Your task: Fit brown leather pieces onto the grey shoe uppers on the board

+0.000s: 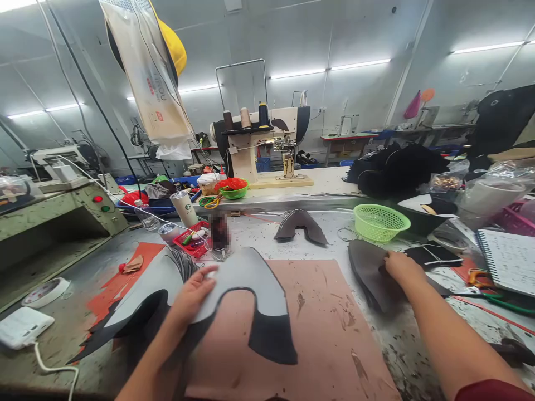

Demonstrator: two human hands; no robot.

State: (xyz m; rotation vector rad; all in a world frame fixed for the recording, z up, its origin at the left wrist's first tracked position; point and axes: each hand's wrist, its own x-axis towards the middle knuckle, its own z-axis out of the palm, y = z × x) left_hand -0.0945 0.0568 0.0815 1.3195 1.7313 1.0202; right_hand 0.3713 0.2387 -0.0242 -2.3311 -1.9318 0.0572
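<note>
The left hand (194, 295) lies flat, fingers open, pressing the grey U-shaped piece (251, 278) on the brown mat (330, 334), its legs pointing near. To the right, the right hand (399, 266) reaches far-right, fingers curled on the dark leather stack (368, 273), well apart from the left.

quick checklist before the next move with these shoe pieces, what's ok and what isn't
1. Left hand flat on the grey U-shaped piece: ok.
2. Grey piece lies on the pink mat, over a dark piece: ok.
3. Right hand on the dark stack: ok.
4. A single piece separated from the stack: cannot tell.
5. Dark stack fully on the mat: not ok, it sits off the right edge.
6. Green basket stands apart from the right hand: ok.
</note>
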